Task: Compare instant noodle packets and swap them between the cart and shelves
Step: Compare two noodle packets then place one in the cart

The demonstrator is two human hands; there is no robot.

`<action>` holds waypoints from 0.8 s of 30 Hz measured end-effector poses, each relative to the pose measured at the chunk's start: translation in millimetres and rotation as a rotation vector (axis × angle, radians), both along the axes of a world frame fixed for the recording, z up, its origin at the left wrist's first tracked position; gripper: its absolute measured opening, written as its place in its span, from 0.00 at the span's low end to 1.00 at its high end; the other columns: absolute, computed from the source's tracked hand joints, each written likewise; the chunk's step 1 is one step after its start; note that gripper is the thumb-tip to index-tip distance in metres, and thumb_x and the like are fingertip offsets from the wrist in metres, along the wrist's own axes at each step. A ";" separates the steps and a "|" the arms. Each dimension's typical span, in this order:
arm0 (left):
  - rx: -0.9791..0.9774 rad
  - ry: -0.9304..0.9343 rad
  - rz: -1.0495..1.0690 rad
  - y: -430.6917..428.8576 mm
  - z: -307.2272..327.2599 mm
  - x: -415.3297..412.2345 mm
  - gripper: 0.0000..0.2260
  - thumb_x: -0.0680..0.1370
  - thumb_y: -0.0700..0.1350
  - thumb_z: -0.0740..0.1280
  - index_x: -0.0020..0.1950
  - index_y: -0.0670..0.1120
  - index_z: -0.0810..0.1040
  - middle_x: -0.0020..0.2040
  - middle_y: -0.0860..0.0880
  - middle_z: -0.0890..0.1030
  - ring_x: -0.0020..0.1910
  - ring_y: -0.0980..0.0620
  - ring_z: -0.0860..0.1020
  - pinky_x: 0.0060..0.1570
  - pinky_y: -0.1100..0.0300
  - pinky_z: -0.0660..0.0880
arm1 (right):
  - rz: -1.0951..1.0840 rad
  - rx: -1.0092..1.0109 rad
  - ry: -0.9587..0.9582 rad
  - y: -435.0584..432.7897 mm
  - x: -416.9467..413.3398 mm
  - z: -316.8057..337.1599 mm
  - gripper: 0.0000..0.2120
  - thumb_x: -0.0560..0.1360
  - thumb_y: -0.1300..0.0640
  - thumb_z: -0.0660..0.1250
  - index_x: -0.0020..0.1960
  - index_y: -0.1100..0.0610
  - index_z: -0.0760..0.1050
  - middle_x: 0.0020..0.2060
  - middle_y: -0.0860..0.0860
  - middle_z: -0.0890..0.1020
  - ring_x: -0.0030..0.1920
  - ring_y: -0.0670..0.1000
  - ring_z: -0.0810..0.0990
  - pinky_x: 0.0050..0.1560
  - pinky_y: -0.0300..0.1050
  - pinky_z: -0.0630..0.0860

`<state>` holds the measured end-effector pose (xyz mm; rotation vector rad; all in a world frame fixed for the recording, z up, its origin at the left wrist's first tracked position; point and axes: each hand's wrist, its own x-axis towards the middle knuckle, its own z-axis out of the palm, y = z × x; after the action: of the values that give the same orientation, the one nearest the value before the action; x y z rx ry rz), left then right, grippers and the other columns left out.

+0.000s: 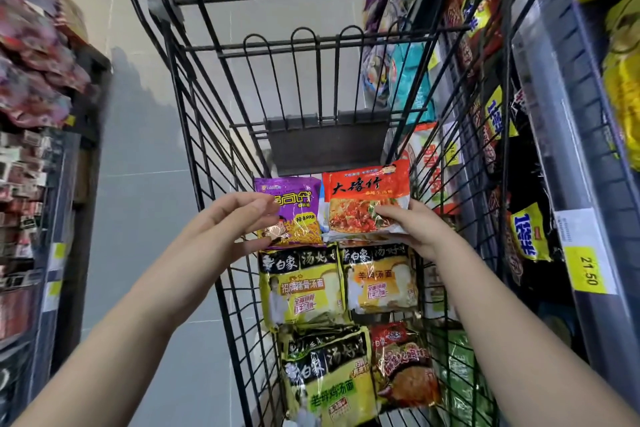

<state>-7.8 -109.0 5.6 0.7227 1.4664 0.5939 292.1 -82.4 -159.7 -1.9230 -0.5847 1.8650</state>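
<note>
I hold two noodle packets side by side above a black wire cart (207,135). My left hand (239,218) pinches the left edge of a purple packet (294,211). My right hand (412,229) grips the lower right corner of a red-orange packet (363,204). Below them in the cart lie two yellow-and-black packets (301,288) (381,281). A third yellow-and-black one (325,378) and a red packet (405,367) lie nearest me.
Shelves (568,156) on the right hold hanging noodle packs in yellow, red and black, with a yellow price tag (588,270) reading 21.50. A rack (38,156) of blurred goods stands on the left. Grey tiled floor (145,184) runs between rack and cart.
</note>
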 end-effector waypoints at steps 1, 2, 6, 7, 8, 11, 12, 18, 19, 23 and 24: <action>-0.009 0.003 0.009 0.2 -1.6 0.4 0.16 0.79 0.50 0.72 0.63 0.43 0.80 0.61 0.45 0.85 0.62 0.50 0.83 0.61 0.52 0.78 | -0.031 0.010 0.026 -1.9 -0.9 4.5 0.27 0.70 0.50 0.80 0.66 0.55 0.77 0.62 0.51 0.83 0.61 0.52 0.81 0.45 0.44 0.84; -0.015 0.009 0.017 0.5 -3.3 0.9 0.14 0.79 0.49 0.71 0.62 0.44 0.81 0.60 0.45 0.85 0.61 0.50 0.83 0.60 0.52 0.78 | -0.054 0.018 0.044 -3.7 -0.6 7.5 0.19 0.74 0.54 0.77 0.63 0.54 0.77 0.61 0.51 0.83 0.59 0.51 0.81 0.41 0.42 0.83; -0.044 0.092 0.023 3.9 -16.3 3.4 0.09 0.81 0.47 0.70 0.59 0.47 0.81 0.58 0.46 0.85 0.59 0.53 0.84 0.61 0.52 0.79 | -0.142 0.076 0.052 -13.1 4.6 19.0 0.17 0.75 0.55 0.76 0.62 0.52 0.78 0.59 0.51 0.85 0.60 0.53 0.82 0.49 0.47 0.82; -0.056 0.121 0.016 5.8 -20.5 5.4 0.08 0.81 0.47 0.70 0.59 0.47 0.81 0.58 0.46 0.85 0.58 0.52 0.84 0.61 0.52 0.79 | -0.167 0.089 0.051 -15.7 5.6 22.8 0.19 0.74 0.54 0.77 0.62 0.51 0.78 0.58 0.50 0.85 0.61 0.53 0.82 0.53 0.48 0.81; -0.069 0.152 0.011 8.1 -25.5 7.8 0.09 0.81 0.47 0.69 0.60 0.47 0.80 0.59 0.46 0.84 0.58 0.52 0.84 0.61 0.51 0.79 | -0.193 0.100 0.051 -18.8 6.6 27.8 0.17 0.74 0.55 0.77 0.61 0.50 0.79 0.57 0.49 0.86 0.60 0.53 0.83 0.56 0.49 0.81; -0.117 0.281 -0.043 17.7 -44.6 17.6 0.13 0.81 0.47 0.69 0.65 0.46 0.75 0.60 0.47 0.81 0.58 0.50 0.82 0.63 0.50 0.79 | -0.239 0.137 0.064 -29.2 8.5 46.8 0.12 0.76 0.58 0.74 0.58 0.50 0.80 0.52 0.48 0.88 0.57 0.52 0.84 0.55 0.48 0.80; -0.131 0.322 -0.064 21.4 -51.8 20.3 0.15 0.81 0.48 0.69 0.66 0.46 0.74 0.61 0.47 0.80 0.58 0.49 0.81 0.64 0.48 0.78 | -0.244 0.148 0.070 -32.4 9.0 54.2 0.11 0.77 0.58 0.73 0.58 0.50 0.80 0.52 0.48 0.88 0.57 0.52 0.84 0.54 0.48 0.79; -0.187 0.519 -0.150 42.6 -88.3 31.0 0.23 0.80 0.48 0.67 0.72 0.40 0.70 0.65 0.40 0.78 0.56 0.43 0.80 0.59 0.49 0.77 | -0.253 0.199 0.147 -49.0 15.3 88.3 0.14 0.78 0.62 0.71 0.61 0.51 0.80 0.52 0.48 0.88 0.55 0.50 0.85 0.52 0.47 0.78; -0.194 0.549 -0.157 44.7 -93.9 32.7 0.19 0.81 0.47 0.67 0.68 0.39 0.73 0.64 0.40 0.78 0.59 0.40 0.79 0.61 0.49 0.76 | -0.252 0.204 0.158 -51.6 16.1 92.6 0.15 0.77 0.62 0.71 0.62 0.52 0.80 0.53 0.49 0.88 0.56 0.51 0.85 0.53 0.47 0.78; -0.237 0.635 -0.206 55.0 -115.4 35.4 0.09 0.82 0.43 0.66 0.43 0.45 0.70 0.47 0.43 0.77 0.50 0.43 0.78 0.51 0.53 0.75 | -0.246 0.223 0.207 -59.8 19.9 105.6 0.12 0.77 0.64 0.69 0.58 0.52 0.80 0.49 0.48 0.89 0.49 0.47 0.87 0.41 0.40 0.80; -0.232 0.661 -0.225 57.1 -118.9 35.0 0.06 0.82 0.44 0.66 0.48 0.42 0.73 0.48 0.42 0.78 0.48 0.43 0.78 0.48 0.55 0.74 | -0.246 0.233 0.219 -61.2 20.9 107.5 0.12 0.77 0.64 0.69 0.57 0.51 0.81 0.47 0.48 0.89 0.46 0.46 0.87 0.38 0.38 0.80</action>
<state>27.2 -51.9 -113.3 0.9320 1.9811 -0.0079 312.9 -143.7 -52.1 -1.5419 -0.4501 1.7366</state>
